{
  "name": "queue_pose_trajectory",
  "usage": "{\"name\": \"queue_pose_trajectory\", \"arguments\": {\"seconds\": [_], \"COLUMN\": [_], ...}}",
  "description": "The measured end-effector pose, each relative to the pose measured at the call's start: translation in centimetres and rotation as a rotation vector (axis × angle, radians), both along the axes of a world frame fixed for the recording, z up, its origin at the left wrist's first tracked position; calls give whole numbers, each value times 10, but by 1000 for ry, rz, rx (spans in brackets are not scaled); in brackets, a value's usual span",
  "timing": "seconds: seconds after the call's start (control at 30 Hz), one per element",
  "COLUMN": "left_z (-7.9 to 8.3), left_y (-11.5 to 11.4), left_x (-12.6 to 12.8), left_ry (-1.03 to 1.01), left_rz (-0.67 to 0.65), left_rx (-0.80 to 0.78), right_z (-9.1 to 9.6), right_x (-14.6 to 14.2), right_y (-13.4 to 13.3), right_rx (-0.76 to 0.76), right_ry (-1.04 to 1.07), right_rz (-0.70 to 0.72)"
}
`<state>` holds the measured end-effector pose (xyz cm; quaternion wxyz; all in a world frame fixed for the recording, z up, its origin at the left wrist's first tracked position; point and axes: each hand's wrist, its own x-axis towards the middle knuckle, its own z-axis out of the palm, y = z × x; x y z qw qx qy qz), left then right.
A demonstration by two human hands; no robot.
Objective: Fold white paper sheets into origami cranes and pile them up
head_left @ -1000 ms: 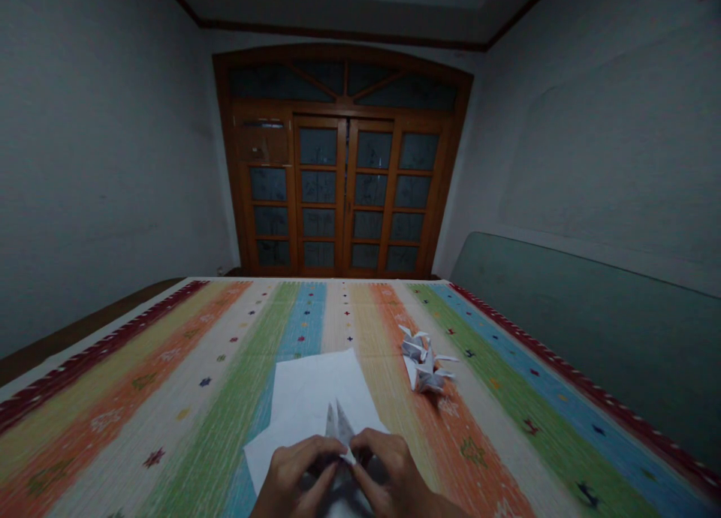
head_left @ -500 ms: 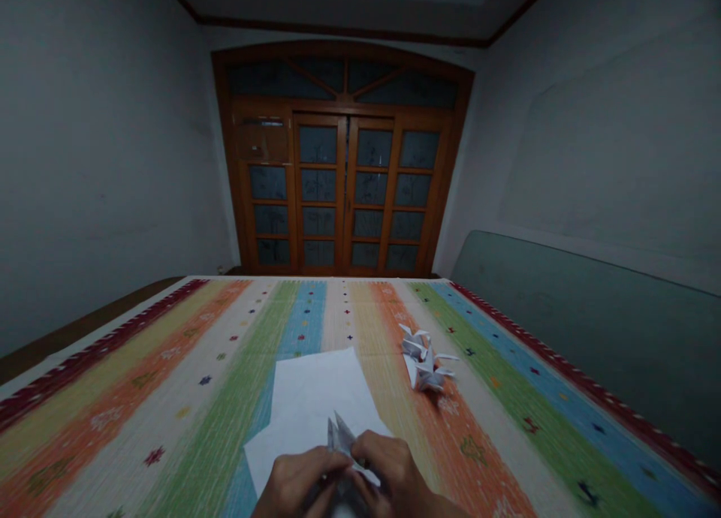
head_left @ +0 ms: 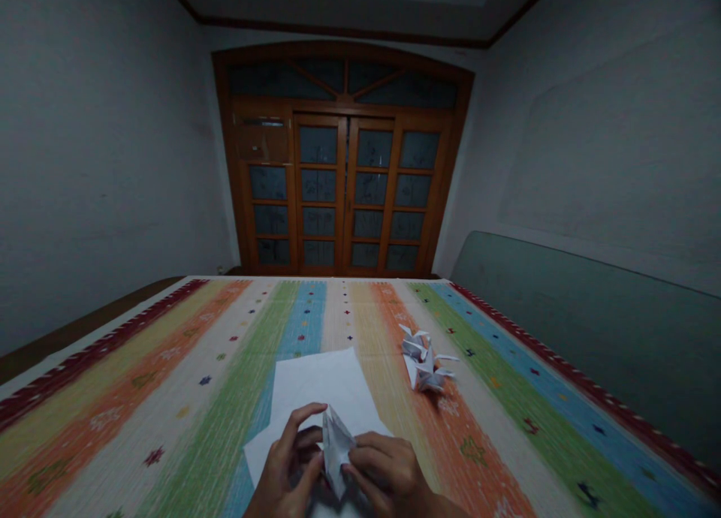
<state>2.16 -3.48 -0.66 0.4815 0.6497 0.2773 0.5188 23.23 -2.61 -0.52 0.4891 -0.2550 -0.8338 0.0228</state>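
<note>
At the bottom centre, both my hands work a small folded white paper piece (head_left: 336, 450). My left hand (head_left: 287, 469) curls around its left side, index finger arched over the top. My right hand (head_left: 388, 473) pinches its right edge with closed fingers. The piece stands tilted above flat white paper sheets (head_left: 315, 390) lying on the striped cloth. A small pile of finished folded paper figures (head_left: 423, 359) rests on the cloth, beyond and to the right of my right hand.
A multicoloured striped cloth (head_left: 169, 383) covers the wide surface in front of me. A dark green board (head_left: 591, 330) runs along the right wall. Brown wooden doors with glass panes (head_left: 343, 191) close the far end of the dim room.
The folded piece has been turned and raised on edge between my hands. My left index finger has lifted and arched over it. The paper figures and sheets have not moved.
</note>
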Motion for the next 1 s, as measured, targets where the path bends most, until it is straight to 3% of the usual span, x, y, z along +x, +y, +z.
{"name": "queue_pose_trajectory", "arguments": {"seconds": [0.2, 0.47, 0.73, 1.0], "left_z": [2, 6, 17, 19], "left_y": [5, 5, 7, 2], "left_x": [2, 7, 4, 3], "left_ry": [-23, -69, 212, 281], "left_rz": [45, -23, 90, 51], "left_rx": [35, -107, 113, 187], "right_z": [0, 4, 6, -7], "right_x": [1, 7, 3, 7], "right_y": [-1, -1, 1, 3], "right_rx": [-62, -205, -450, -547], "right_ry": [25, 65, 186, 93], "right_rz": [42, 75, 82, -38]}}
